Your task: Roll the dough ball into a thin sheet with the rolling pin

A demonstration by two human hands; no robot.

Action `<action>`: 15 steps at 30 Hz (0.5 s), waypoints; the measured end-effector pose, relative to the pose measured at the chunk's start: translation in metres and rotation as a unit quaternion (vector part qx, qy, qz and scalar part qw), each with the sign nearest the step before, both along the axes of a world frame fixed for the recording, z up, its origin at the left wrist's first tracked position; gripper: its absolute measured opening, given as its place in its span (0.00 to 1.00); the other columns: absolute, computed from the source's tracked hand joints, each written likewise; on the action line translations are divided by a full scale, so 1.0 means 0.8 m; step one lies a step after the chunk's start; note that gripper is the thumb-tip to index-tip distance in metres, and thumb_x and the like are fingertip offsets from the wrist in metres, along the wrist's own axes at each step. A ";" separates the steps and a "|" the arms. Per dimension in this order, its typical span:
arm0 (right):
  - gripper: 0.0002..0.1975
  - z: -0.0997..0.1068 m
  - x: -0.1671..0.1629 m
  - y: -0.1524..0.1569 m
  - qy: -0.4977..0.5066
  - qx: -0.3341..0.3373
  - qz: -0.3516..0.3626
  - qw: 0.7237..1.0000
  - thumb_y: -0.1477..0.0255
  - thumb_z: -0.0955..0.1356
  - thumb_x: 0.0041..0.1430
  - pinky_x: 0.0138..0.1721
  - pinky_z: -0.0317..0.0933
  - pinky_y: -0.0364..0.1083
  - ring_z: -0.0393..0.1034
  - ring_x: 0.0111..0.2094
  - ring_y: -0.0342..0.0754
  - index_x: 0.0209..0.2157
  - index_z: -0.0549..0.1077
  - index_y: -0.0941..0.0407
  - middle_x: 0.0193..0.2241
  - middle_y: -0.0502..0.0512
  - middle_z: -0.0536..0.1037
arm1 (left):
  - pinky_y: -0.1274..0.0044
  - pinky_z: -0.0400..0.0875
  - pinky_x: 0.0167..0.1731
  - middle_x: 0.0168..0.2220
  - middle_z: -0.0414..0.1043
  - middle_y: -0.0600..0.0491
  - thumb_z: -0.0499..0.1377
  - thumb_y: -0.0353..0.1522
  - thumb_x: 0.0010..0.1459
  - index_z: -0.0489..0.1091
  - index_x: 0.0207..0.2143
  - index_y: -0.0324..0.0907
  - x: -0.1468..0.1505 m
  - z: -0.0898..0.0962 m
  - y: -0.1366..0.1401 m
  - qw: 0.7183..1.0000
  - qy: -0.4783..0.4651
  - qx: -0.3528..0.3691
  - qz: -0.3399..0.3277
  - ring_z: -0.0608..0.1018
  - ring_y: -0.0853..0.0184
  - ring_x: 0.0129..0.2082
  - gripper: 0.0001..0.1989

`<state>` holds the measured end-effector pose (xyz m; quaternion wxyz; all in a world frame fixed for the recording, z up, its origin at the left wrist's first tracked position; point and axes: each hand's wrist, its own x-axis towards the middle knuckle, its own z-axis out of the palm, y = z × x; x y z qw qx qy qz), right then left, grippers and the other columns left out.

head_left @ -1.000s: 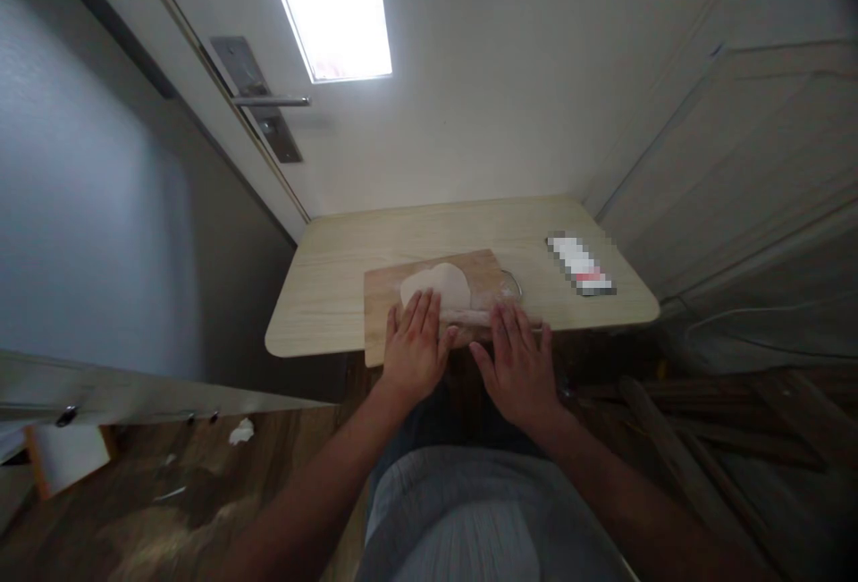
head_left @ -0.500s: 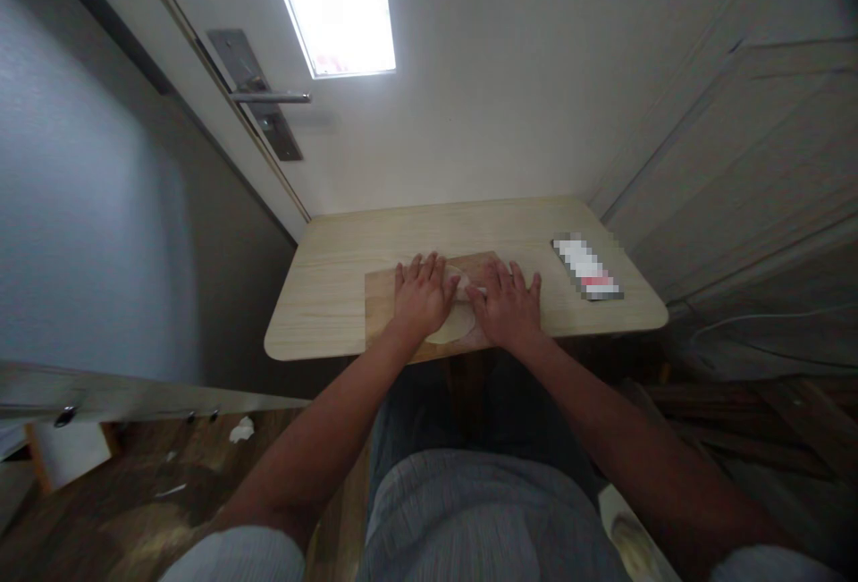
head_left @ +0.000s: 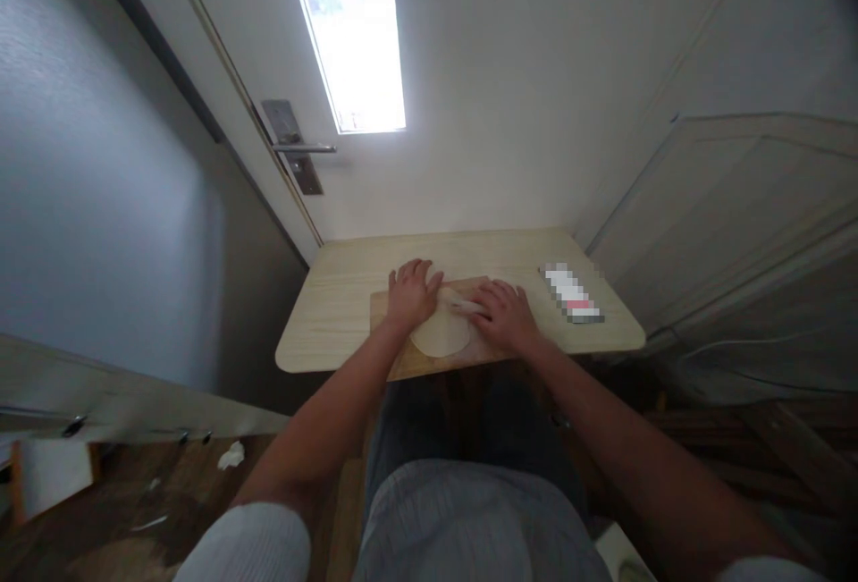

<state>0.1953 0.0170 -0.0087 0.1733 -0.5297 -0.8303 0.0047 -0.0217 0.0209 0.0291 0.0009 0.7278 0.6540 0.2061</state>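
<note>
A flat, pale round of dough (head_left: 439, 338) lies on a thin wooden board (head_left: 381, 312) at the front of the small table. My left hand (head_left: 410, 296) rests at the dough's upper left edge, palm down with its fingers apart and nothing visible in it. From the right, my right hand (head_left: 506, 318) has its fingers wrapped over a slim, pale rolling pin (head_left: 467, 306). The pin's left end points out over the upper part of the dough; its right part is hidden under the hand.
On the right of the light wood table (head_left: 315, 332) lies a phone (head_left: 571, 294) with a blurred screen. A white door (head_left: 502, 162) with a metal handle (head_left: 305, 148) rises directly behind. Crumpled tissue (head_left: 231, 455) lies on the floor at the left.
My left hand has come off the rolling pin to the dough's edge. My right hand has closed round the pin, which now slants, and more dough shows. The camera view has tilted up.
</note>
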 end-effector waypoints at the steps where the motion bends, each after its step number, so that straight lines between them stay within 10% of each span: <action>1: 0.18 -0.002 0.004 -0.004 0.004 0.009 0.003 1.000 0.58 0.65 0.64 0.60 0.46 0.61 0.57 0.61 0.58 0.49 0.75 0.52 0.58 0.59 0.71 | 0.65 0.59 0.59 0.58 0.68 0.45 0.46 0.42 0.69 0.65 0.57 0.44 -0.006 0.002 -0.010 0.999 -0.013 0.012 0.029 0.67 0.60 0.59 0.21; 8: 0.15 -0.014 0.019 -0.024 0.072 0.051 -0.033 0.996 0.63 0.67 0.61 0.59 0.50 0.56 0.63 0.56 0.56 0.47 0.76 0.54 0.50 0.58 0.77 | 0.61 0.67 0.47 0.39 0.78 0.45 0.53 0.44 0.61 0.72 0.34 0.44 -0.040 -0.003 -0.069 0.981 0.008 -0.141 0.132 0.77 0.53 0.45 0.15; 15: 0.15 -0.029 0.021 -0.048 0.120 0.061 -0.059 0.989 0.62 0.66 0.61 0.55 0.55 0.55 0.66 0.52 0.56 0.45 0.76 0.55 0.47 0.60 0.78 | 0.61 0.67 0.47 0.41 0.79 0.44 0.55 0.41 0.56 0.72 0.36 0.45 -0.026 -0.015 -0.079 0.973 -0.019 -0.187 0.136 0.77 0.51 0.47 0.11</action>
